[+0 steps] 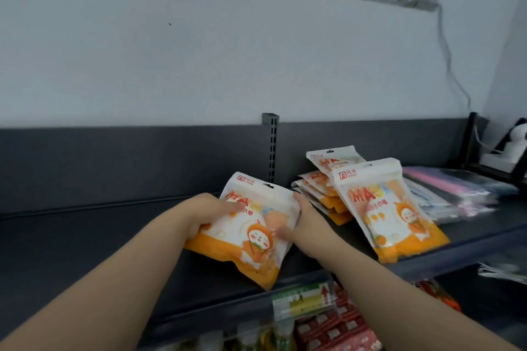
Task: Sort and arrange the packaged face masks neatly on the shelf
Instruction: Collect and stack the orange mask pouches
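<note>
Up top, a dark shelf (85, 236) carried orange-and-white mask packs.
A stack (322, 194) lay at right, a front pack (382, 208) propped against it; just left, over the shelf's front, the left hand (211, 214) and right hand (305, 219) clasped the held pack (251, 234) by its sides, "MA" legible.

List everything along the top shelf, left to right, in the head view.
left hand → held mask pack → right hand → stack of orange packs → single orange pack → clear-wrapped packs → panda figure
</note>
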